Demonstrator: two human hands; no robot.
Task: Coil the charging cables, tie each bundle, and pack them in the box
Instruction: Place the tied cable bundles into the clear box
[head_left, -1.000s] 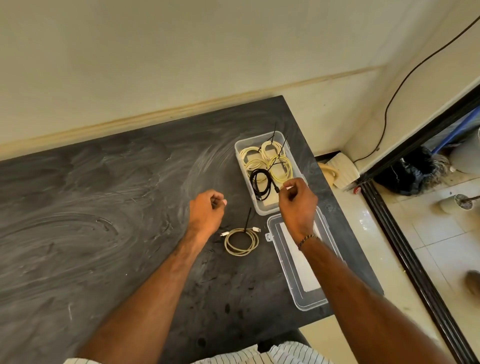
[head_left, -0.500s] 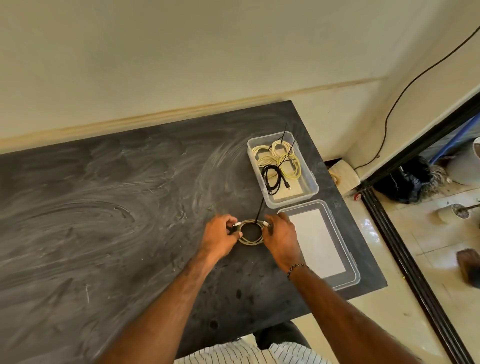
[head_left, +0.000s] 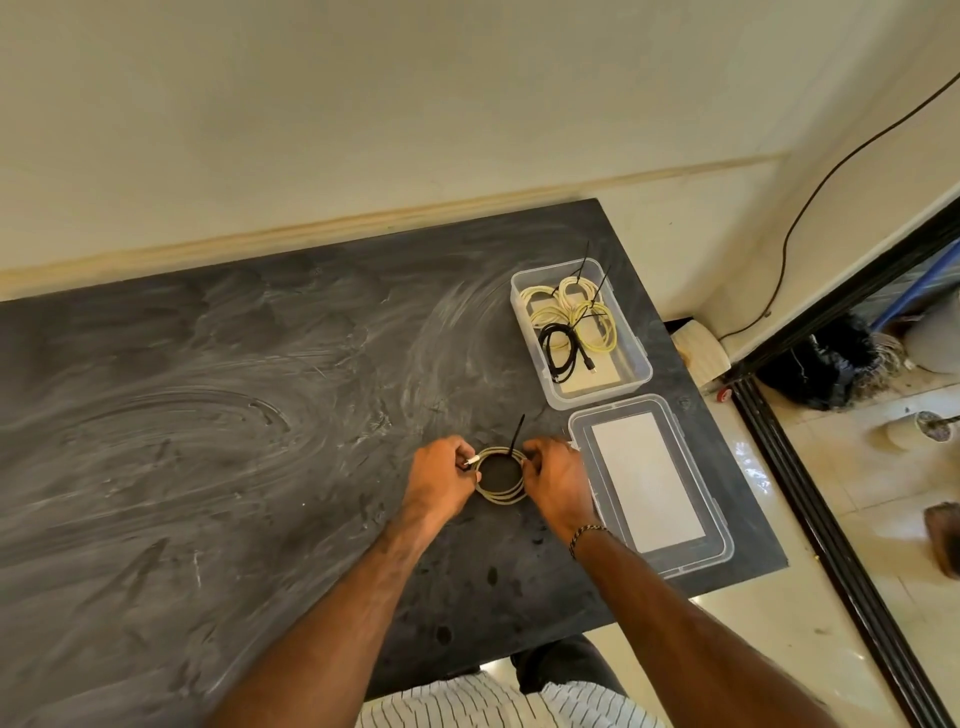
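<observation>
Beige coiled charging cable (head_left: 500, 480) lay on the dark smeared surface (head_left: 208, 415), near the clear plastic box (head_left: 636, 358); your left hand (head_left: 441, 480) and right hand (head_left: 556, 480) gripped its opposite sides, a black tie (head_left: 517, 434) sticking up.

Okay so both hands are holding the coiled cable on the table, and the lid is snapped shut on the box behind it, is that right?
Not quite. The head view shows the lid lying off on the table, beside the open box. The rest holds: the left hand and right hand hold the coiled cable on the table.
</observation>
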